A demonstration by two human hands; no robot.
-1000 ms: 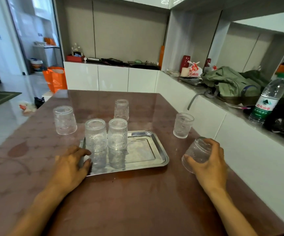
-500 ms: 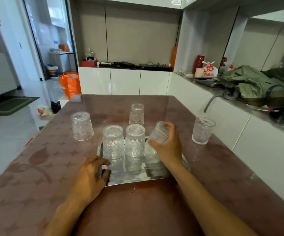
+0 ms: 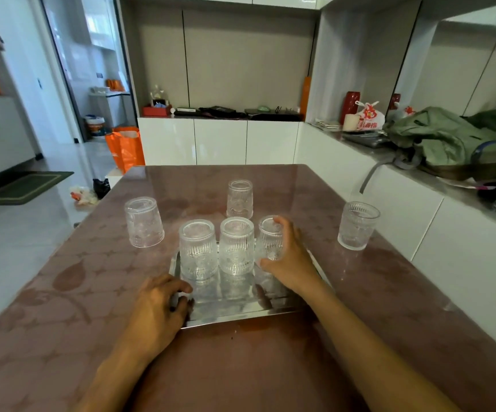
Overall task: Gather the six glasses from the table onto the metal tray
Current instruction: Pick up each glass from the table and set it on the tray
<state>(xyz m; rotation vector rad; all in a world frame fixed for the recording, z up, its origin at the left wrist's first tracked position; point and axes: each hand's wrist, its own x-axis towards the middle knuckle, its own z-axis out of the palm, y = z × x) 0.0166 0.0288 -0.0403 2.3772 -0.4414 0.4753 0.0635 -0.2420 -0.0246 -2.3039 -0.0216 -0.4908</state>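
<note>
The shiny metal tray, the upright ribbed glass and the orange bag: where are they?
Shiny metal tray (image 3: pixel 234 315), head view, near rim.
Upright ribbed glass (image 3: pixel 356 227), head view, side wall.
Orange bag (image 3: pixel 126 148), head view, front face.

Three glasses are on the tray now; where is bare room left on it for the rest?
The tray is crowded along its far edge: two upturned glasses and a third in the right hand. Bare metal lies along the near strip, between that row and the near rim, bordered by the left hand on the corner.
</note>
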